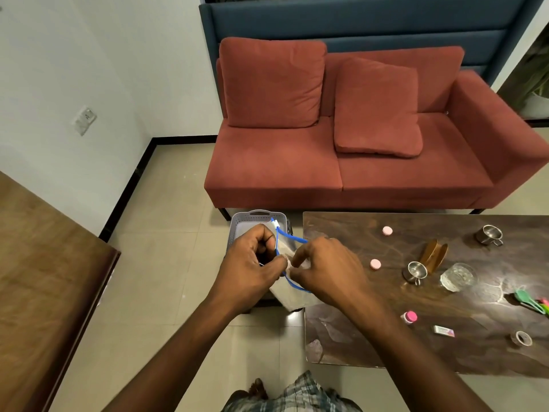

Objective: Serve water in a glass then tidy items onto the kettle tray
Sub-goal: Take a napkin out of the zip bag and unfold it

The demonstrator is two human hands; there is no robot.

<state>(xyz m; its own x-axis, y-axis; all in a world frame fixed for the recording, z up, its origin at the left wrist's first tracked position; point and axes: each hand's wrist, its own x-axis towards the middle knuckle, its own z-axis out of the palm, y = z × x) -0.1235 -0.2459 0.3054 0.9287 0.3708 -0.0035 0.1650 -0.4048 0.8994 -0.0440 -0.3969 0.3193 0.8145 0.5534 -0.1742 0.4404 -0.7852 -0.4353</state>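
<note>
Both hands meet over the gap left of the dark table [386, 346]. My left hand [252, 266] and my right hand [323, 269] each pinch a clear zip pouch with blue edging [292, 289], held above the floor. Behind the hands a grey plastic tray [237, 224] sits low by the sofa; its inside is mostly hidden. On the table stand a clear glass [457, 276] and two small steel cups [414, 272] [490, 234]. No kettle is in view.
A red sofa [356, 162] stands behind the table. On the table lie two pink discs [387, 231] [375, 264], a wooden holder [433, 254], a pink-capped bottle [409, 317], a small box [444, 330], a tape roll [521, 338] and coloured spoons [528, 301]. A wooden surface [44, 278] is at left.
</note>
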